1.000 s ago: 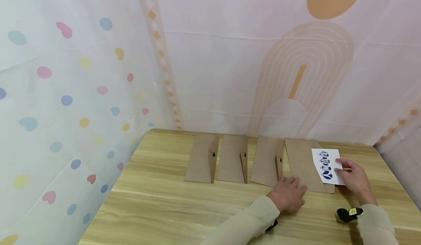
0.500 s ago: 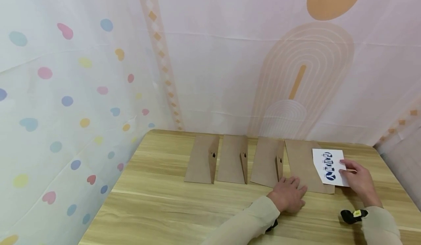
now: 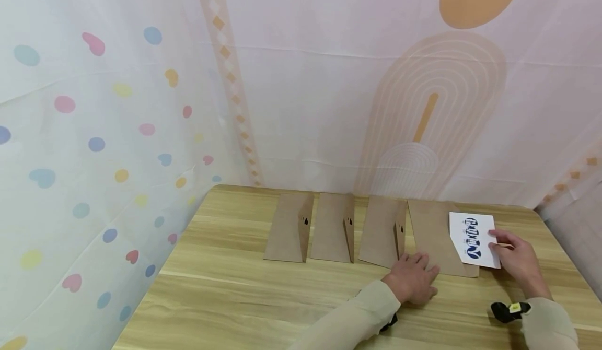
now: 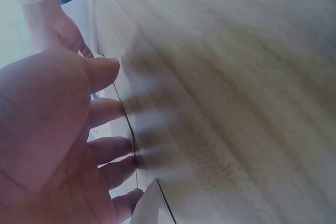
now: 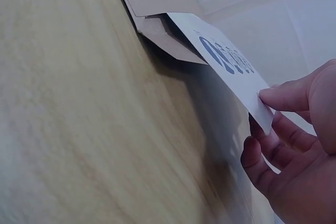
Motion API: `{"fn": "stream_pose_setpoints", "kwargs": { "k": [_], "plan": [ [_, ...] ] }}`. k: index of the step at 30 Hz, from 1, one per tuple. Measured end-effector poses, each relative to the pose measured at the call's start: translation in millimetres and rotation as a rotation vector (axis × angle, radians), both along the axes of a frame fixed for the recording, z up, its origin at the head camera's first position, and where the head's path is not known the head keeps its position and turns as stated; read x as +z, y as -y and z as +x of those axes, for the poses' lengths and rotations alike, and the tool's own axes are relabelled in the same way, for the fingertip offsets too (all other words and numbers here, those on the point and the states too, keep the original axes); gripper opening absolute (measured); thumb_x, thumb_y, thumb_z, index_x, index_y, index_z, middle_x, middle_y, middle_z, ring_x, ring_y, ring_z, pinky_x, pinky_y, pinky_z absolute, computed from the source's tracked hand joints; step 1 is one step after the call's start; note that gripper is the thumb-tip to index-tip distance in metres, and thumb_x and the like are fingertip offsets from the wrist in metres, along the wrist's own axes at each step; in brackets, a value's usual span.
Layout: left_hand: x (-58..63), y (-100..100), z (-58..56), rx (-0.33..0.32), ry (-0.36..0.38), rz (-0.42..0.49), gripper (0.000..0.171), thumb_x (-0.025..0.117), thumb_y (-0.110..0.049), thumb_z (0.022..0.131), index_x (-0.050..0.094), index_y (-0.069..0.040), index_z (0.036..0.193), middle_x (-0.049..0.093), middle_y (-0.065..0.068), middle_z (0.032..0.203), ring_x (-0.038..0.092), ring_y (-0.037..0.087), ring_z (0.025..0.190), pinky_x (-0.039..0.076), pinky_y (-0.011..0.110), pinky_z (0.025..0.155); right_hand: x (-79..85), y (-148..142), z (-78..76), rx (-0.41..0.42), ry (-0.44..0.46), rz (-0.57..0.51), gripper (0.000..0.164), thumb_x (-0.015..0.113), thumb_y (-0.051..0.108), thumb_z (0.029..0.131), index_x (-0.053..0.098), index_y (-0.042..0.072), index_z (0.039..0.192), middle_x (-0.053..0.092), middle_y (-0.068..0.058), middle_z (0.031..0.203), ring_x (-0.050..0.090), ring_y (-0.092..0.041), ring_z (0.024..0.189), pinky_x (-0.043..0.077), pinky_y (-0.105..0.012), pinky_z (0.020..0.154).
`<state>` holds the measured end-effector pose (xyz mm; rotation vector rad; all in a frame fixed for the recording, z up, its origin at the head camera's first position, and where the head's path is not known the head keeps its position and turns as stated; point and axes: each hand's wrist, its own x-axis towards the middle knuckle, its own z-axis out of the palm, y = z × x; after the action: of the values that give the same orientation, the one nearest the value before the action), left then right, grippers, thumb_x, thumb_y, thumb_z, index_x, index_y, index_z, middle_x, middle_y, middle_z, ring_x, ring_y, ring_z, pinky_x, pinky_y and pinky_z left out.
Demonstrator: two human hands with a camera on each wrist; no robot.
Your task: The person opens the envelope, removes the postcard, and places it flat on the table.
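Observation:
A white card with dark blue printing (image 3: 486, 256) sticks out of the right end of a brown paper envelope (image 3: 432, 230). My right hand (image 3: 519, 264) pinches the card's right edge, thumb on top and fingers beneath. In the right wrist view the card (image 5: 247, 90) slants up from the envelope's mouth, over its flap (image 5: 170, 45). Its far end is hidden inside. With fingers spread, my left hand (image 3: 414, 279) rests at the envelope's near edge. The left wrist view shows that hand (image 4: 58, 129) from the palm side, its fingertips along the edge.
Three more brown envelopes stand in a row to the left: one nearest (image 3: 378, 230), one in the middle (image 3: 331, 227), one farthest left (image 3: 287, 227). Their flaps are raised, with small dark marks. The wooden table (image 3: 226, 287) meets patterned cloth (image 3: 305, 104) behind.
My right hand has moved a little to the right, drawing the card with it, so more of the card shows outside the envelope. The left hand has stayed in place.

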<state>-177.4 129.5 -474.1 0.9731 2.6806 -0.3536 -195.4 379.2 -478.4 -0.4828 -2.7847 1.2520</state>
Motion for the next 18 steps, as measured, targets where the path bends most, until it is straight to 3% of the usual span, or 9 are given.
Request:
{"fn": "stream_pose_setpoints", "kwargs": {
  "k": [10,18],
  "plan": [
    [-1.3,0.6,0.2,-0.007,-0.001,0.016,0.054,0.034,-0.06,0.102,0.024,-0.049,0.153,0.022,-0.02,0.16,0.016,-0.001,0.147,0.02,0.026,0.118,0.9,-3.0,1.8,-0.004,0.019,-0.003,0.046,0.047,0.014,0.101,0.045,-0.007,0.142,0.041,-0.036,0.139,0.042,-0.047,0.117,0.038,-0.036,0.078],
    [-1.6,0.8,0.2,-0.007,-0.011,0.008,0.054,0.033,-0.061,0.101,0.023,-0.049,0.153,0.021,-0.021,0.16,0.016,-0.001,0.147,0.02,0.025,0.118,5.4,-5.2,4.1,-0.008,0.033,-0.003,0.047,0.047,0.018,0.103,0.044,-0.006,0.143,0.038,-0.036,0.142,0.044,-0.046,0.116,0.037,-0.028,0.072]
  ]
}}
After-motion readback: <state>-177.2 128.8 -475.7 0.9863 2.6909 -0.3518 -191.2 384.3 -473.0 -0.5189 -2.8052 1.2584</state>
